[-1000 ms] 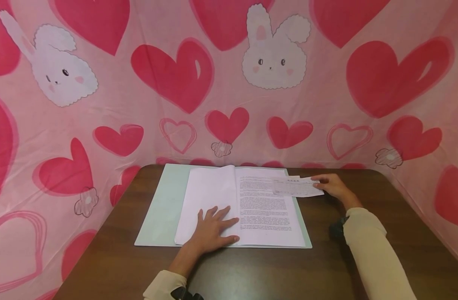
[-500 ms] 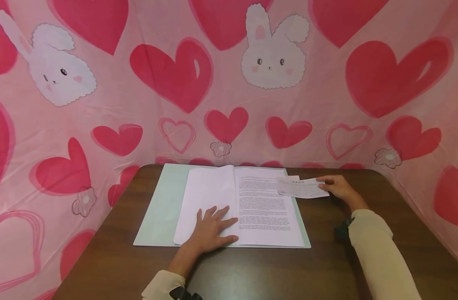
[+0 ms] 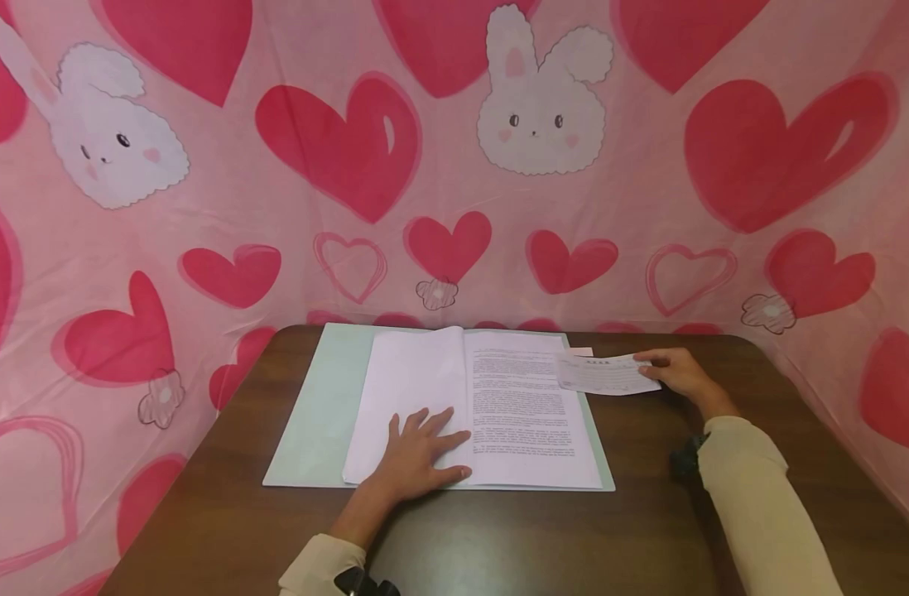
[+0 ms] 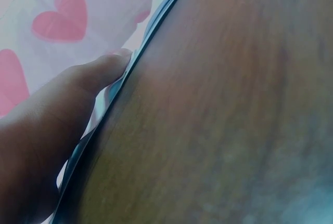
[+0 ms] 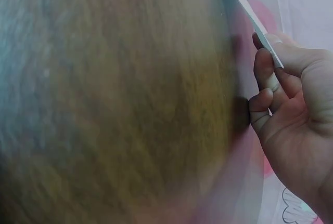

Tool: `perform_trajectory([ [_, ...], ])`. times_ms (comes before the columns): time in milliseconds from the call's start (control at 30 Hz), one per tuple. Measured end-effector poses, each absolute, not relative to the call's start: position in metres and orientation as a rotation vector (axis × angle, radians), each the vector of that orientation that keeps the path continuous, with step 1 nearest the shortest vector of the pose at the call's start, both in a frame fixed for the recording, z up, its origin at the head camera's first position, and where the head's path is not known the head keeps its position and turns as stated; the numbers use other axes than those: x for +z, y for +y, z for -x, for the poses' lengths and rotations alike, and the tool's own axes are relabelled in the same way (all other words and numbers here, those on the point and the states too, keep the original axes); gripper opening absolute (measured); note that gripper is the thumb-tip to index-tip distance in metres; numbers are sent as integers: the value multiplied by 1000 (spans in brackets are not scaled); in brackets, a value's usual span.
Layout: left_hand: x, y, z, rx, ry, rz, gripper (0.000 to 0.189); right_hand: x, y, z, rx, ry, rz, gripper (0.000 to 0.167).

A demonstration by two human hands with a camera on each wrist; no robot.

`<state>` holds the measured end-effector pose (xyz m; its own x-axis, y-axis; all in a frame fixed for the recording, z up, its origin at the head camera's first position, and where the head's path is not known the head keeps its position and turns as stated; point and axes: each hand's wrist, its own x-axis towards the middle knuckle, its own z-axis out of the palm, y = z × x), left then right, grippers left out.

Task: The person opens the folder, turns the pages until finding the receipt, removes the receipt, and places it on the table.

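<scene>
A pale green folder (image 3: pixel 311 414) lies on the table with a stack of white pages (image 3: pixel 529 414) turned open on it; the right page carries printed text. My left hand (image 3: pixel 417 463) rests with spread fingers across the lower left page and the fold. At the folder's right edge my right hand (image 3: pixel 681 377) pinches a small printed paper slip (image 3: pixel 609 375) by its right end, and the slip's left end overlaps the text page. In the right wrist view the slip (image 5: pixel 252 16) appears edge-on between thumb and fingers, the other fingers curled below.
A brown wooden table (image 3: pixel 544 546) carries everything. Behind it hangs a pink cloth (image 3: pixel 454 190) with hearts and rabbits. A small pale pink paper edge (image 3: pixel 582 352) sticks out beside the folder's upper right side.
My right hand has drawn the slip to the right, so less of it overlaps the text page. The left hand stays spread on the pages.
</scene>
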<state>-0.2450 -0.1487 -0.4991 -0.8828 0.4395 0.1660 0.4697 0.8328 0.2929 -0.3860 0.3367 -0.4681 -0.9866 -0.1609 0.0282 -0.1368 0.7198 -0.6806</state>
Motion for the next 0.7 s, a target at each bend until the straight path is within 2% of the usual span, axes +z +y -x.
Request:
perform_trajectory([
  [700, -498, -149, 246, -514, -2911, 730, 60, -471, 363, 382, -1116, 2902, 188, 40],
])
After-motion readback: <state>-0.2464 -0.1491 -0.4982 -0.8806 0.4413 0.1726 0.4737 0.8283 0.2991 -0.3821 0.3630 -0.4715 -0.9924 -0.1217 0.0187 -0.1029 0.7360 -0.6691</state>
